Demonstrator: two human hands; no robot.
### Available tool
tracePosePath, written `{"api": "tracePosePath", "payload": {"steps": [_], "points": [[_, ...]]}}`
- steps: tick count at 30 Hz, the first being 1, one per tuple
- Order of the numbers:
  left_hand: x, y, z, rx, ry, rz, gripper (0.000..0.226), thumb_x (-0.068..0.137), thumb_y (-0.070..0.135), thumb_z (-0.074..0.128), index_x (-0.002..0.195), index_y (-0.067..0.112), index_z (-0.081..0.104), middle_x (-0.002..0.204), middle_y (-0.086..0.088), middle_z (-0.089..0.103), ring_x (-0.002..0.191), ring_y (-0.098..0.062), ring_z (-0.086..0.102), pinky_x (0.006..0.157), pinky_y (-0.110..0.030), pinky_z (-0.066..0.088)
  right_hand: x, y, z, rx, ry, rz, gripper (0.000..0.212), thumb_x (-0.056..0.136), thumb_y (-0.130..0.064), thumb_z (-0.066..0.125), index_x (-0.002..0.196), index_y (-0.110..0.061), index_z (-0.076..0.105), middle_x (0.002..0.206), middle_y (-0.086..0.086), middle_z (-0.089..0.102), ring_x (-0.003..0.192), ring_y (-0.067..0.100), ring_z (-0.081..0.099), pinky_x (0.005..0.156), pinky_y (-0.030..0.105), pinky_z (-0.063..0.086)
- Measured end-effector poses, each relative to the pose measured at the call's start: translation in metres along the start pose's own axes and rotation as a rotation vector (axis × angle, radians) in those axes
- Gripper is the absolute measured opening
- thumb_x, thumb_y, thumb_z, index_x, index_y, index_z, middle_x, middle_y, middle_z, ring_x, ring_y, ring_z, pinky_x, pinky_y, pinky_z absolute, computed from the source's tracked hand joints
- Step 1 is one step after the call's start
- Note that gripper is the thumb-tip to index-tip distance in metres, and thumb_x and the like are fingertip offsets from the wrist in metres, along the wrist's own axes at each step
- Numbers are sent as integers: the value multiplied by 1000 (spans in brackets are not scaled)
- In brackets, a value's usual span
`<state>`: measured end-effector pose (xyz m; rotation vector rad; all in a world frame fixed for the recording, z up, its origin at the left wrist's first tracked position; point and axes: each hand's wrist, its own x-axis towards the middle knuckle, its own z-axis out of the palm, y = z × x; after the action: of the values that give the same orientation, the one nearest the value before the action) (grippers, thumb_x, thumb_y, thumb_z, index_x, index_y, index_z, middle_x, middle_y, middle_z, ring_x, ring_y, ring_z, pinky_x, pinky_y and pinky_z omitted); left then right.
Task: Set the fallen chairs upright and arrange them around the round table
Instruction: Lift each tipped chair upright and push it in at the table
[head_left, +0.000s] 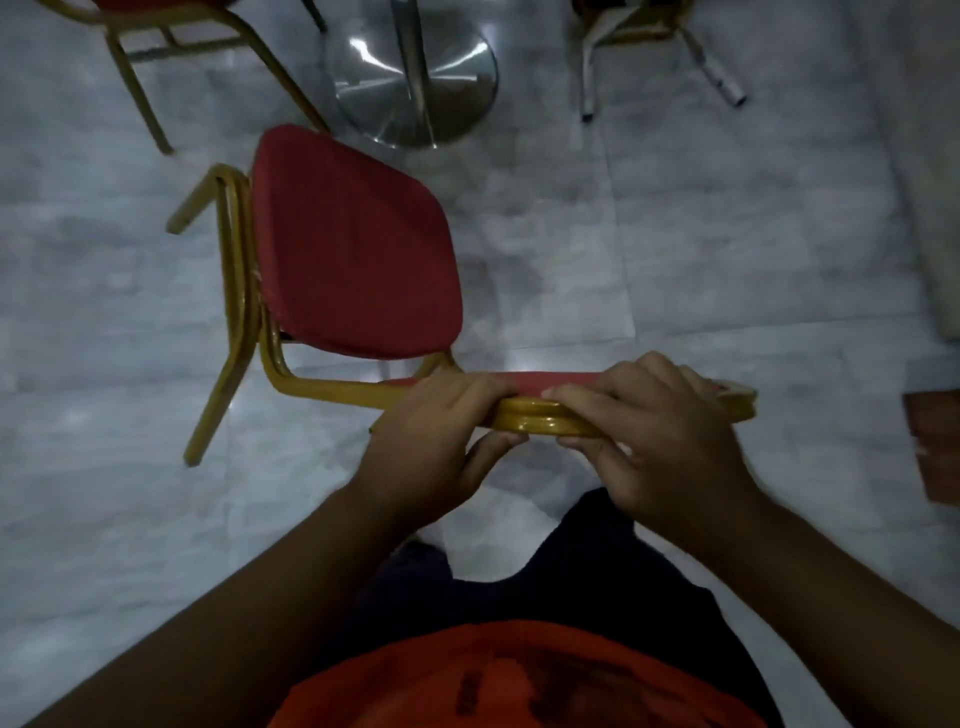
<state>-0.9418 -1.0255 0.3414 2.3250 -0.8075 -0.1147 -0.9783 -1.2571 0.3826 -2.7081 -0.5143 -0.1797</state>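
Observation:
A chair with a red seat (353, 244) and gold metal frame is right in front of me, seen from above. Both hands grip the top edge of its backrest: my left hand (441, 431) on the left part, my right hand (639, 421) on the right part. The chair looks upright or slightly tilted; its seat faces the round table's shiny metal base (415, 83) at the top centre. The tabletop itself is out of view.
A second gold-framed chair (156, 57) stands at the top left near the table base. Another chair with pale legs (665, 47) is at the top right. A brown object (935, 447) sits at the right edge. The floor is grey marble tile.

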Motion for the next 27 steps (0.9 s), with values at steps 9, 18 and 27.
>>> {"api": "tracePosePath", "payload": {"steps": [9, 18, 27], "points": [[-156, -80, -130, -154, 136, -250, 31, 96, 35, 52, 125, 24, 51, 114, 0, 63, 100, -12, 60, 84, -35, 52, 46, -167, 15, 43, -74, -234, 43, 97, -48, 63, 133, -25, 66, 114, -6, 72, 93, 18, 66, 69, 38, 49], [-187, -40, -192, 105, 239, -116, 59, 84, 51, 77, 128, 14, 64, 131, -2, 65, 128, -21, 57, 103, -47, 48, 59, -180, 12, 296, -355, -223, 47, 92, -31, 55, 139, -25, 57, 130, -13, 61, 117, -1, 54, 94, 13, 42], [-195, -46, -241, 324, 126, -196, 42, 88, 70, 59, 102, 33, 71, 91, 15, 69, 86, -10, 63, 72, -37, 46, 90, -230, 42, 321, -205, -373, 43, 93, -38, 69, 131, -18, 66, 121, -6, 70, 107, 9, 65, 83, 29, 52]]}}
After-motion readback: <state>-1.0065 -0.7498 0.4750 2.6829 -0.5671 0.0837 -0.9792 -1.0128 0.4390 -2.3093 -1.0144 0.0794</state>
